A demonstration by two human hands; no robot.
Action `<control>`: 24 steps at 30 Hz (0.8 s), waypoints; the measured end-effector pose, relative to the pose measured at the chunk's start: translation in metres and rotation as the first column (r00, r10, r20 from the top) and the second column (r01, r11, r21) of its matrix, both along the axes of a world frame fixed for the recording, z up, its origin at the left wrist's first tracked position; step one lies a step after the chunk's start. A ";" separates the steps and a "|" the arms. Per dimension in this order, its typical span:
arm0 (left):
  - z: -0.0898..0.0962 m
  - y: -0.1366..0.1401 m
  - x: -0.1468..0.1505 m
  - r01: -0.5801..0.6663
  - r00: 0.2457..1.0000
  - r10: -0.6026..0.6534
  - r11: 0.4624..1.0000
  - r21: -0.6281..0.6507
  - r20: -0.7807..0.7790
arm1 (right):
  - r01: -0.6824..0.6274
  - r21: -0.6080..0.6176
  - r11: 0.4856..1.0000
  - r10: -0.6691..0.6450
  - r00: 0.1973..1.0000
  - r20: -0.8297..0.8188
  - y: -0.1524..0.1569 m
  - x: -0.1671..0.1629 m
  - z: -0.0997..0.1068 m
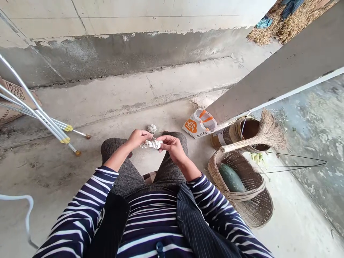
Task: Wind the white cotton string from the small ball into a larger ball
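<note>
In front of my knees, my left hand [138, 138] and my right hand [172, 146] come close together around a small bunched piece of white yarn [154, 144]. My left thumb and fingers pinch its upper left side. The right fingers and thumb grip its right end. Something thin shows between the fingertips, too small to make out. Just beyond the hands lies a ball of white yarn [152, 128].
To the left, metal crutches [43, 114] lean near a cardboard box [18, 91]. On the right are a white-and-orange carton [197, 125], a bucket [238, 130] with a straw broom [264, 134] across it, and a wicker basket [258, 213] holding a green melon [230, 177].
</note>
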State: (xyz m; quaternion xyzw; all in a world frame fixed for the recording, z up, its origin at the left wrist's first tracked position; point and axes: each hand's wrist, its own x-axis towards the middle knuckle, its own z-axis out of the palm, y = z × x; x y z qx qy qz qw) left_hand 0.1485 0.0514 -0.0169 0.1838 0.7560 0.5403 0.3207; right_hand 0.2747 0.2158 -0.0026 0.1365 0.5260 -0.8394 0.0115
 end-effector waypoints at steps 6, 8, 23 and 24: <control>0.006 0.008 0.028 -0.031 0.992 0.004 0.977 0.213 0.124 | 0.003 -0.179 0.984 0.028 0.985 0.169 0.006 -0.002 -0.003; 0.006 0.010 0.038 -0.048 0.990 0.017 0.975 0.217 0.142 | -0.002 -0.215 0.977 0.044 0.981 0.191 0.008 -0.002 -0.004; 0.016 -0.005 0.038 -0.038 0.994 0.052 0.990 0.139 -0.097 | -0.113 -0.230 0.967 0.163 0.964 0.211 0.012 0.004 0.002; 0.024 -0.007 0.034 0.014 0.995 0.000 0.990 0.141 -0.097 | -0.162 -0.210 0.964 0.206 0.956 0.209 0.013 0.004 0.003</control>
